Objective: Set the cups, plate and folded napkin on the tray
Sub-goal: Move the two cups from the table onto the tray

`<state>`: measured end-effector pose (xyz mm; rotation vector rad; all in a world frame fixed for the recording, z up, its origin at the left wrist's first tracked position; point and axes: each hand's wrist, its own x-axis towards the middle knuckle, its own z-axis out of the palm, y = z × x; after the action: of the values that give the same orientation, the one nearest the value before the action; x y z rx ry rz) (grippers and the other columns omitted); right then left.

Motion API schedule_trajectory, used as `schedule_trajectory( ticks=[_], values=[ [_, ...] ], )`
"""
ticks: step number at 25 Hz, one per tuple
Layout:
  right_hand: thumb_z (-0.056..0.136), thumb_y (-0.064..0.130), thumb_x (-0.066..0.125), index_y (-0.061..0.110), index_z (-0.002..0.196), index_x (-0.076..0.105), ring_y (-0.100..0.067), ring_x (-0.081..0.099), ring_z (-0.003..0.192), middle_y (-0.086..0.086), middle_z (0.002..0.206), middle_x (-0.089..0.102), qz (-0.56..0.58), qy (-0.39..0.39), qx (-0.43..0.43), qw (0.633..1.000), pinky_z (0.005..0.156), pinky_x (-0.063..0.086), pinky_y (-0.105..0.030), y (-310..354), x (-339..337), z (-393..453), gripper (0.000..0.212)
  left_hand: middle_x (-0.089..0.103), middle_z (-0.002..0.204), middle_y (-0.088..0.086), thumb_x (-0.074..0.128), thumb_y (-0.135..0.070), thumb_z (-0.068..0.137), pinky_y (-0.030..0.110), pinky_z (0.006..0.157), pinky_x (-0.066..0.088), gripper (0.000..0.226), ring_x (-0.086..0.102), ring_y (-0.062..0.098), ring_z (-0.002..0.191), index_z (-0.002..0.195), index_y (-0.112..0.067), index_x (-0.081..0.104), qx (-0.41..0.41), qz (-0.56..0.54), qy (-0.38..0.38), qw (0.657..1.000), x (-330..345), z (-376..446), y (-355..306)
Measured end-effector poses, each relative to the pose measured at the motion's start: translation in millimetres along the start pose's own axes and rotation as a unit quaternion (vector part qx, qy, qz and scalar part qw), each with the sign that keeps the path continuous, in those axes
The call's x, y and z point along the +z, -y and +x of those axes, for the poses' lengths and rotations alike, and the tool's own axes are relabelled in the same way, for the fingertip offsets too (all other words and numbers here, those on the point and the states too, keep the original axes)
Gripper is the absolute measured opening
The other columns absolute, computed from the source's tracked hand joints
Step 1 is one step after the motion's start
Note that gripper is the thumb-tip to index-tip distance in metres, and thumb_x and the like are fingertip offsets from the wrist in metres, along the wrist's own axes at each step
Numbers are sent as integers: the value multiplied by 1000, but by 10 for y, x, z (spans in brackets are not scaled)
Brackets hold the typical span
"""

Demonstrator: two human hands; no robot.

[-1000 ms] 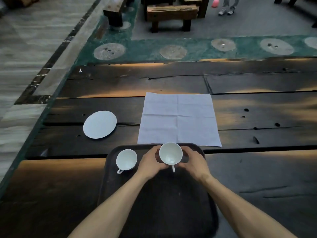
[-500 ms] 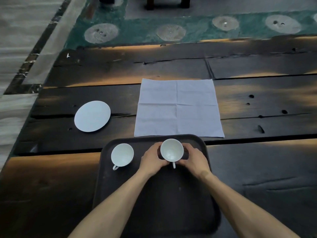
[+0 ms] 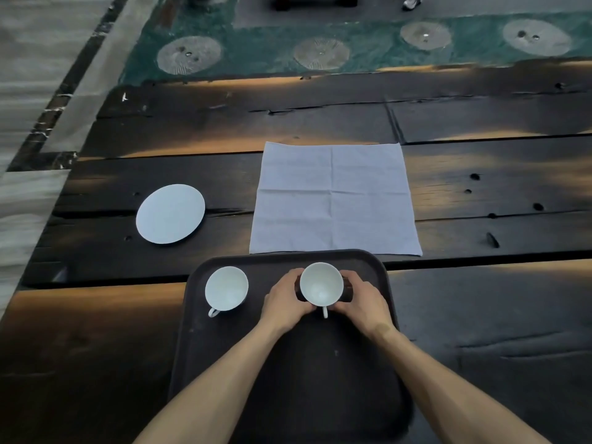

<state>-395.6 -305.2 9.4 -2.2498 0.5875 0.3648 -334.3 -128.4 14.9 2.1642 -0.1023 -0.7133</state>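
Observation:
A dark tray lies on the wooden table in front of me. A white cup stands at its far left corner, handle towards me. A second white cup is at the tray's far middle, handle towards me, cupped from both sides: my left hand curls round its left side and my right hand round its right side. Whether this cup rests on the tray cannot be told. A white plate lies on the table to the far left. A white napkin lies spread flat beyond the tray.
The dark plank table has gaps and knot holes. Beyond its far edge is green flooring with round stone discs. A shoe shows at the top edge. The table's left edge drops to pale floor.
Both hands stay round the same cup at the tray's far middle. The view has tilted a little, so everything sits slightly lower in the frame.

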Motion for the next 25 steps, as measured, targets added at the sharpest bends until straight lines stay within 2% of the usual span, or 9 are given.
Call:
schedule_trajectory(
  ticks=[10, 13, 17, 21, 25],
  values=[
    [70, 51, 75, 40, 130, 44, -18, 61, 110, 6, 118, 66, -27, 11, 3, 1000, 85, 51, -38, -30, 23, -44, 68, 58, 129, -12, 81, -36, 64, 45, 99, 47, 74, 57, 14, 118, 130, -37, 48, -11, 22, -1, 1000, 42, -39, 32],
    [80, 50, 68, 35, 132, 47, -19, 60, 113, 8, 124, 65, -87, 14, -2, 996, 84, 51, -37, -34, 9, -119, 58, 55, 132, -8, 77, -34, 69, 44, 99, 47, 72, 56, 16, 120, 134, -36, 46, -17, 53, 4, 998, 23, -95, 37],
    [91, 51, 52, 26, 121, 56, -22, 63, 106, 1, 115, 68, -201, 30, -21, 979, 81, 52, -38, -17, -14, -306, 39, 54, 133, -8, 73, -39, 78, 40, 101, 46, 64, 55, 15, 122, 137, -33, 47, -39, 79, -8, 996, -49, -273, 76],
    [93, 51, 48, 26, 113, 59, -23, 63, 103, 0, 109, 69, -242, 86, -54, 965, 81, 51, -38, 48, 16, -469, 34, 57, 126, -8, 69, -44, 83, 37, 100, 46, 49, 57, 12, 116, 129, -30, 56, -44, 83, -21, 995, -136, -497, 157],
    [91, 53, 48, 28, 105, 62, -23, 63, 100, 0, 106, 69, -236, 127, -86, 960, 80, 51, -37, 265, 119, -560, 31, 62, 119, -9, 67, -45, 86, 37, 97, 48, 34, 59, 9, 110, 115, -27, 65, -33, 84, -25, 996, -286, -698, 307]
  ],
)
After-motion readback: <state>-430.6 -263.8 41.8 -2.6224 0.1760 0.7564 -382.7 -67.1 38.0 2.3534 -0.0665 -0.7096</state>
